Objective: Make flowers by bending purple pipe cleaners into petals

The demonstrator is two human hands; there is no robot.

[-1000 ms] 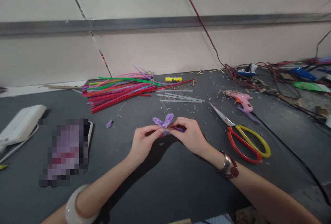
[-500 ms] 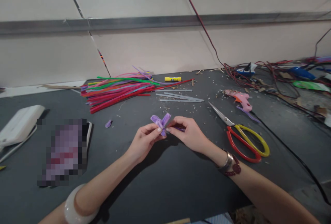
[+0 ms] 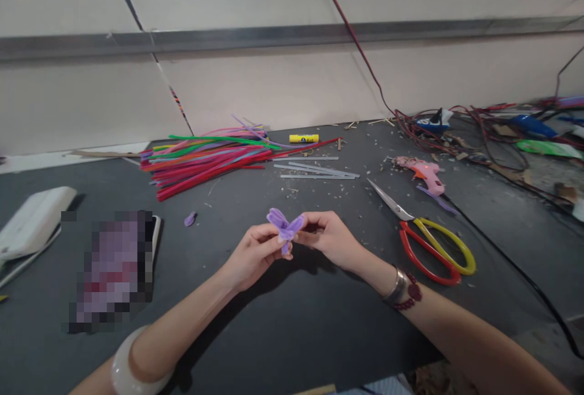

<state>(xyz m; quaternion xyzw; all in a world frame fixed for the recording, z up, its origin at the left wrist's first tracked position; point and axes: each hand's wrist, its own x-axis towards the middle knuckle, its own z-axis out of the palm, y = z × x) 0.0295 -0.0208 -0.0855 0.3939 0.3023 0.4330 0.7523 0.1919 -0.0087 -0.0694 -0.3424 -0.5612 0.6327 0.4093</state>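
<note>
Between my two hands, above the dark table, is a purple flower shape that looks bent from pipe cleaners, with looped petals pointing up. My left hand pinches its base between thumb and fingers. From the other side, my right hand has thumb and forefinger closed on the right petal. A small purple loop piece lies on the table to the left of my hands. Scissors with one red and one yellow handle lie right of my right hand, blades pointing away to the upper left.
Behind my hands lies a bundle of coloured pipe cleaners, beside clear glue sticks and a yellow tube. A pink glue gun with a black cord is at right, near tangled cables. A phone and white box lie left.
The flower has tilted and sits slightly lower, its petals more spread. My right fingers have shifted up from beside its base onto the right petal; my left hand keeps its pinch.
</note>
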